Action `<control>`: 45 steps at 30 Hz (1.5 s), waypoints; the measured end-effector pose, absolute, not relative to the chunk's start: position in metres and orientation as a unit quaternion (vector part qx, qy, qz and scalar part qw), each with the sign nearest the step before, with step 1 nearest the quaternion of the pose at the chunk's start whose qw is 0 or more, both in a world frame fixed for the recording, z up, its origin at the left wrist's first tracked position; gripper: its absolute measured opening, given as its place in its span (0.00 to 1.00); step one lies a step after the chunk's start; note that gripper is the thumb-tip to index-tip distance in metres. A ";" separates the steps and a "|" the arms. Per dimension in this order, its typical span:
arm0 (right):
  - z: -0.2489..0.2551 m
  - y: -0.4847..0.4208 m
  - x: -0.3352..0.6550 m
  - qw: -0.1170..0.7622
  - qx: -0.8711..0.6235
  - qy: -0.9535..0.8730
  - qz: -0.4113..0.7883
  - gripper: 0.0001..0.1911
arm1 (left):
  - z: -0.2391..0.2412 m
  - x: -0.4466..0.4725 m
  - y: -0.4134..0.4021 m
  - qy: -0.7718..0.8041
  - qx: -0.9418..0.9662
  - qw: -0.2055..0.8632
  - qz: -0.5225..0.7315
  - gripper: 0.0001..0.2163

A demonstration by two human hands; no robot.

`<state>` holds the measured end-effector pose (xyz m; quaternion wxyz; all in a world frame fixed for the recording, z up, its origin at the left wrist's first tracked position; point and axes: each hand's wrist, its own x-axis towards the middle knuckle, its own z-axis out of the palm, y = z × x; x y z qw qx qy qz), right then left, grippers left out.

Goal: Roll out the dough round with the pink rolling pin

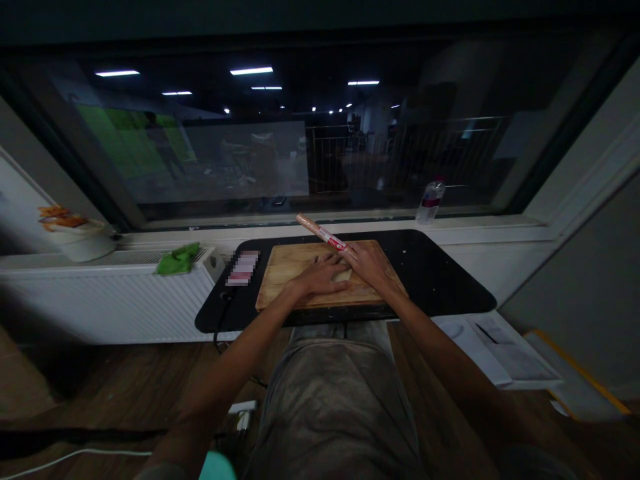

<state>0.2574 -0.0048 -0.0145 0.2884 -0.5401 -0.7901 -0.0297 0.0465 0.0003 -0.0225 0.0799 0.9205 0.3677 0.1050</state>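
A wooden cutting board (280,267) lies on a black tabletop (435,273). My left hand (321,275) rests flat over the board with its fingers spread. Beside its fingertips, a small pale round piece that looks like dough (344,275) shows on the wood, partly covered by the hand. In my right hand (369,263) is a rolling pin (320,232), light wood with a red and white label and shiny wrapping. It slants up and to the left, its far end past the board's back edge; the near end is hidden in my grip.
A phone-like thing, blurred out (243,268), lies left of the board. On the windowsill stands a water bottle (430,201). A green cloth (179,259) and a white pot (80,241) sit on the radiator (120,300). A white box (500,350) is low on the right.
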 end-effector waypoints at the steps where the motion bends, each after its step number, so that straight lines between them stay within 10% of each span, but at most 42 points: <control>1: -0.016 -0.004 0.258 0.292 -0.539 -0.790 -0.026 0.21 | -0.022 0.047 0.002 0.359 0.924 0.079 0.104 0.30; 21: -0.005 -0.016 0.255 0.303 -0.545 -0.781 -0.029 0.22 | -0.023 0.002 0.002 0.347 0.920 0.113 0.139 0.25; 31: -0.015 -0.008 0.259 0.255 -0.518 -0.817 -0.003 0.19 | -0.002 -0.029 0.009 0.568 0.706 -0.015 0.424 0.22; 45: -0.024 -0.004 0.257 0.251 -0.491 -0.834 -0.012 0.22 | -0.024 -0.043 0.032 0.531 0.783 0.067 0.316 0.20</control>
